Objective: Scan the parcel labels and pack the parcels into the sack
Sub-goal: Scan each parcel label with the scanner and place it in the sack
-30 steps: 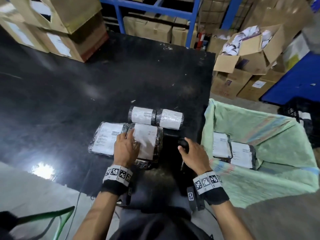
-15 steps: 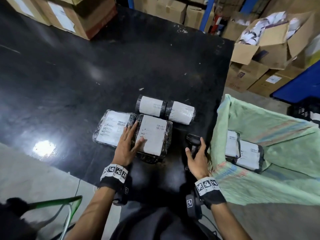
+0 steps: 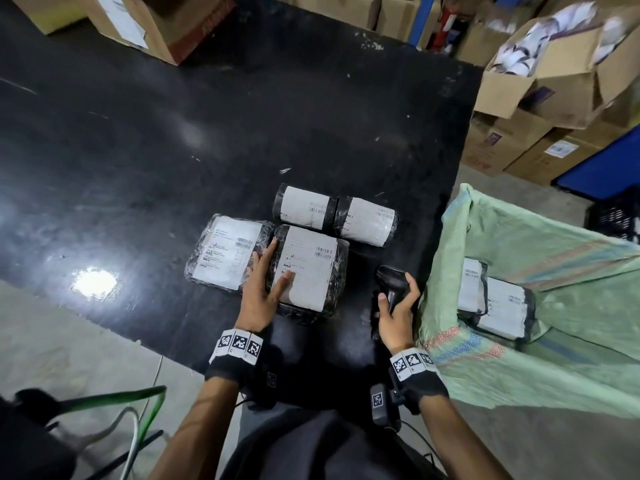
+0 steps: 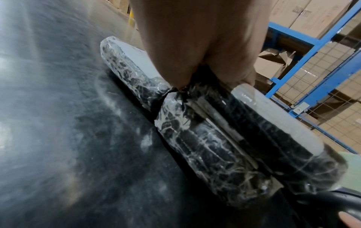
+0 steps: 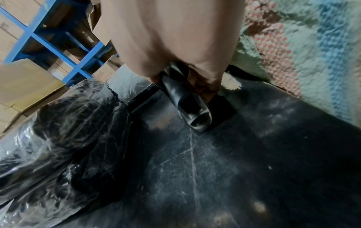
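Four black-wrapped parcels with white labels lie on the black table (image 3: pixel 173 133): a flat one (image 3: pixel 225 258) on the left, a centre parcel (image 3: pixel 308 268) stacked on another, and two rolls (image 3: pixel 304 211) (image 3: pixel 367 221) behind. My left hand (image 3: pixel 266 282) holds the centre parcel (image 4: pixel 273 123), thumb on its label, fingers tucked down its left edge beside the flat parcel (image 4: pixel 125 61). My right hand (image 3: pixel 398 306) grips a black barcode scanner (image 3: pixel 389 277) (image 5: pixel 187 108) near the table's right edge. The green sack (image 3: pixel 571 271) stands open to the right and holds two labelled parcels (image 3: pixel 502 303).
Cardboard boxes (image 3: pixel 138 22) stand on the table's far left corner. More cartons (image 3: pixel 554 81) and a blue rack (image 4: pixel 312 61) stand behind and to the right. A green cable (image 3: pixel 138 400) hangs below the table's near edge.
My right hand has lifted the scanner more upright beside the sack. My left hand has slid from the label's top toward the centre parcel's left edge. The head view has tilted down.
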